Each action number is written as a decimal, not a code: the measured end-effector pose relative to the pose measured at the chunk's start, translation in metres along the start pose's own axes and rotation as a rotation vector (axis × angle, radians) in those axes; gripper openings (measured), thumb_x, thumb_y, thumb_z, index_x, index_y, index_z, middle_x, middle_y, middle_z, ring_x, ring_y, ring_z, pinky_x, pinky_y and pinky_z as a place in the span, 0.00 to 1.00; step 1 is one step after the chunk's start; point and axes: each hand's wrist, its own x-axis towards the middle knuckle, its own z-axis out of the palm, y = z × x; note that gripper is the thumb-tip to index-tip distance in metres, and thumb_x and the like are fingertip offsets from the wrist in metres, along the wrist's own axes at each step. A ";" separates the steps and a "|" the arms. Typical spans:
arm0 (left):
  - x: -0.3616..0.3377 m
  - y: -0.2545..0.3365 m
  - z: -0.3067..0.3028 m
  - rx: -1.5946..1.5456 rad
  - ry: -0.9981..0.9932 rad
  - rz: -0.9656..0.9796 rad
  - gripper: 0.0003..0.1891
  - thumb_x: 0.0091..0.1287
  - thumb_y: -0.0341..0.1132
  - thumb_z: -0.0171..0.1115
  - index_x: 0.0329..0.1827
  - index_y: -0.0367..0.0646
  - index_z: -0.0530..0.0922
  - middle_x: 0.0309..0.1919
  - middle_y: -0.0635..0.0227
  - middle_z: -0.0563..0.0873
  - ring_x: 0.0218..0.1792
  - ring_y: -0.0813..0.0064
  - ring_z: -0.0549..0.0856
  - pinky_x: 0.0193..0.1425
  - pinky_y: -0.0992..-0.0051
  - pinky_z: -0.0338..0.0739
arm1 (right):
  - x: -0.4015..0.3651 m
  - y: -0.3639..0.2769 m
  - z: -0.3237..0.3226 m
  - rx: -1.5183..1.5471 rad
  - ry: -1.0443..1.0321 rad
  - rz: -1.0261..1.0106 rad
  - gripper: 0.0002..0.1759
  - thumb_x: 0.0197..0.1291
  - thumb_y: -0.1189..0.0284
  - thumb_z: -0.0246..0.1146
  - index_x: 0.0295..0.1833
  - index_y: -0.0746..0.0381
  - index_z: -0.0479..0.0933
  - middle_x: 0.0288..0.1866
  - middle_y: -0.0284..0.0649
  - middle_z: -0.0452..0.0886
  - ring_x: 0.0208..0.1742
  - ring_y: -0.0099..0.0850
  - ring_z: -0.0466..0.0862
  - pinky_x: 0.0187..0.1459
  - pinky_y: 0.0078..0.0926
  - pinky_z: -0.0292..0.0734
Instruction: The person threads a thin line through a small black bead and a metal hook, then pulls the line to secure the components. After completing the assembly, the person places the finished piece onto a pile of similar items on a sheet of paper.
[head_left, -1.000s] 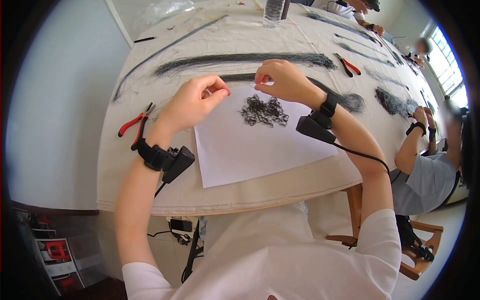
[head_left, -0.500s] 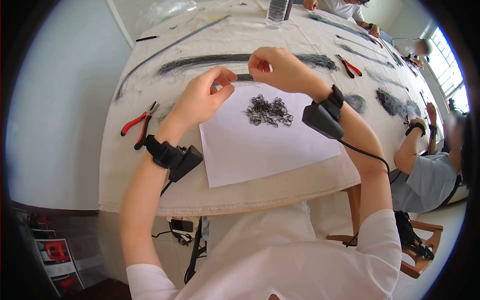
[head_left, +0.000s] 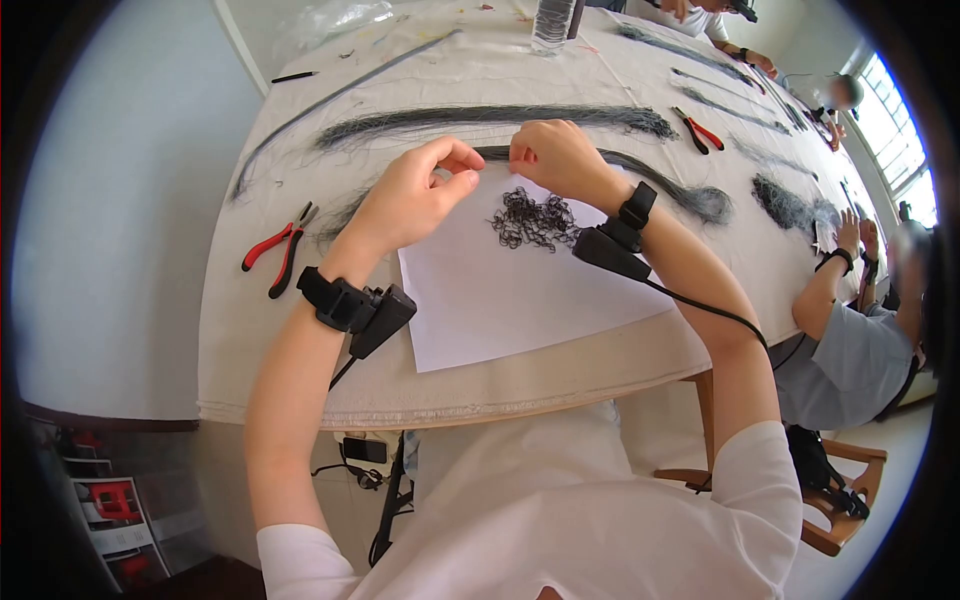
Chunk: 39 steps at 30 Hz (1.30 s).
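Note:
My left hand (head_left: 420, 190) hovers over the upper left corner of the white paper (head_left: 520, 310), thumb and fingers curved toward each other; whatever lies between the tips is too small to see. To its right, my right hand (head_left: 560, 160) has its fingers pinched together above the paper's upper edge, their contents hidden. Between and behind the hands runs a dark strand bundle (head_left: 650, 168) with a puffed right end. A pile of small dark curled pieces (head_left: 530, 220) lies on the paper just below my right hand.
Red-handled pliers (head_left: 280, 250) lie at the left, and another pair (head_left: 698, 131) at the upper right. A long strand bundle (head_left: 480, 118) crosses the table (head_left: 300, 390). A bottle (head_left: 552, 25) stands at the back. Co-workers sit at the far and right sides.
My right hand has moved down and slightly right, lowering toward the strand bundle. My left hand has shifted slightly right. The co-workers' hands have moved.

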 end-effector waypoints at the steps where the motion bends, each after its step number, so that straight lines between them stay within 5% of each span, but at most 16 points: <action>1: 0.000 -0.001 0.000 -0.008 -0.003 -0.010 0.12 0.66 0.34 0.58 0.48 0.37 0.79 0.39 0.66 0.83 0.26 0.83 0.76 0.34 0.78 0.74 | 0.000 0.002 0.004 -0.089 0.064 -0.111 0.08 0.51 0.67 0.66 0.33 0.61 0.81 0.32 0.40 0.83 0.35 0.39 0.83 0.40 0.33 0.76; 3: 0.001 0.001 0.000 -0.012 -0.013 -0.022 0.12 0.66 0.34 0.58 0.48 0.37 0.79 0.39 0.66 0.83 0.26 0.83 0.76 0.34 0.78 0.74 | 0.000 0.003 0.006 -0.181 0.130 -0.219 0.08 0.52 0.68 0.65 0.34 0.62 0.81 0.32 0.40 0.82 0.35 0.40 0.82 0.40 0.33 0.76; 9: 0.001 0.004 0.002 -0.003 0.038 0.004 0.12 0.67 0.34 0.58 0.49 0.36 0.77 0.38 0.68 0.83 0.27 0.82 0.76 0.35 0.78 0.74 | 0.002 -0.016 -0.029 0.227 0.104 -0.214 0.07 0.54 0.72 0.64 0.35 0.65 0.79 0.31 0.42 0.81 0.32 0.36 0.81 0.38 0.31 0.76; 15: 0.002 0.003 0.002 0.009 0.016 0.012 0.13 0.67 0.34 0.58 0.49 0.36 0.77 0.39 0.66 0.82 0.27 0.82 0.76 0.35 0.78 0.74 | -0.007 -0.006 -0.022 0.034 0.002 -0.139 0.08 0.51 0.69 0.68 0.33 0.63 0.82 0.31 0.41 0.82 0.34 0.36 0.82 0.37 0.31 0.76; 23: 0.000 0.002 0.001 -0.039 0.012 -0.030 0.13 0.66 0.33 0.58 0.50 0.37 0.78 0.41 0.65 0.83 0.27 0.84 0.76 0.35 0.79 0.74 | 0.002 -0.001 -0.001 0.183 -0.086 0.103 0.09 0.49 0.68 0.68 0.33 0.61 0.83 0.33 0.40 0.82 0.35 0.37 0.83 0.37 0.32 0.76; 25: 0.000 0.002 0.001 -0.024 0.001 -0.033 0.13 0.66 0.33 0.58 0.50 0.37 0.78 0.40 0.66 0.83 0.26 0.83 0.76 0.35 0.79 0.74 | 0.001 0.002 0.007 -0.065 0.138 -0.200 0.08 0.52 0.69 0.66 0.34 0.63 0.81 0.32 0.41 0.81 0.35 0.37 0.82 0.37 0.33 0.75; 34: 0.000 0.002 0.003 -0.114 0.060 0.026 0.14 0.67 0.35 0.59 0.54 0.43 0.78 0.38 0.73 0.78 0.25 0.87 0.71 0.33 0.81 0.71 | 0.005 -0.046 -0.064 0.257 0.192 -0.261 0.07 0.59 0.71 0.63 0.36 0.64 0.79 0.28 0.37 0.79 0.30 0.29 0.76 0.34 0.27 0.71; 39: -0.002 0.031 0.001 -0.106 -0.112 -0.037 0.16 0.68 0.36 0.60 0.58 0.47 0.75 0.38 0.74 0.75 0.26 0.88 0.70 0.30 0.84 0.68 | -0.009 -0.074 -0.095 0.226 0.258 -0.390 0.06 0.59 0.70 0.65 0.36 0.61 0.78 0.29 0.33 0.79 0.31 0.25 0.77 0.35 0.24 0.69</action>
